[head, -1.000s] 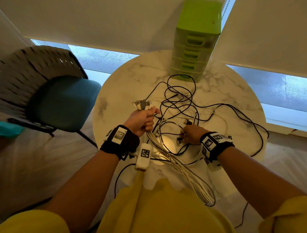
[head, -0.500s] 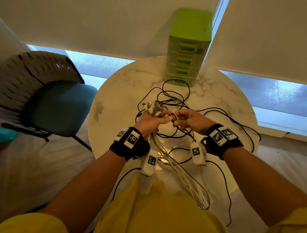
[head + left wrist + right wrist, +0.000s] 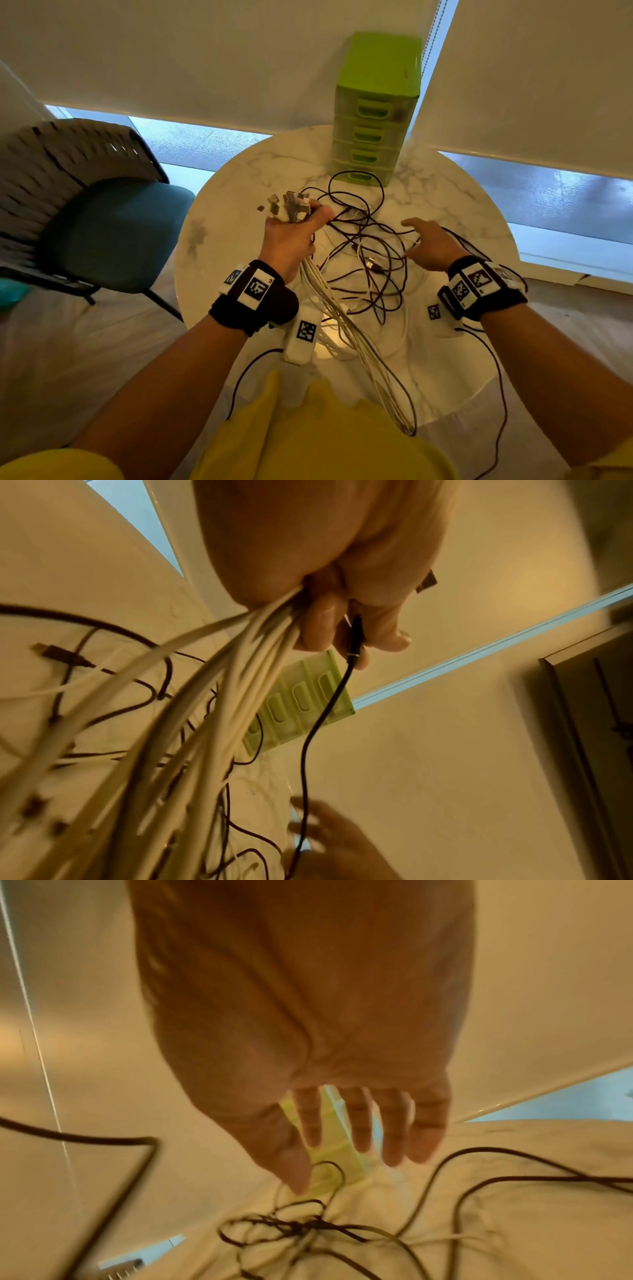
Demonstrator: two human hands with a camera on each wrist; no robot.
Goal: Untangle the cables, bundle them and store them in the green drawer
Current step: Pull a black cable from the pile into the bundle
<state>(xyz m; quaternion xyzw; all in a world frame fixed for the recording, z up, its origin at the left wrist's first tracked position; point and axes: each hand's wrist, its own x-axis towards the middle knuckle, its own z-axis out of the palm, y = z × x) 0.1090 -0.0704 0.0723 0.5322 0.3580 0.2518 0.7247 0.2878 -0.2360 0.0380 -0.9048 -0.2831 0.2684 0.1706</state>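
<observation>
The left hand is gripping the white cables and one black plug; the right hand is hovering spread-fingered over the black cables; the green drawer is standing at 12 o'clock; pulling risks tightening knots.

No words, brand names or numbers could be read anywhere. The only signs were black-and-white square code markers: two on the white plates of the left wristband, one on the small white box hanging below that wrist, two or more on the plates of the right wristband, and one on a white box beside the right wrist. Tiny marks stood at some plates' corners, too small to make out. The green drawer unit and the cable plugs bore no legible print
</observation>
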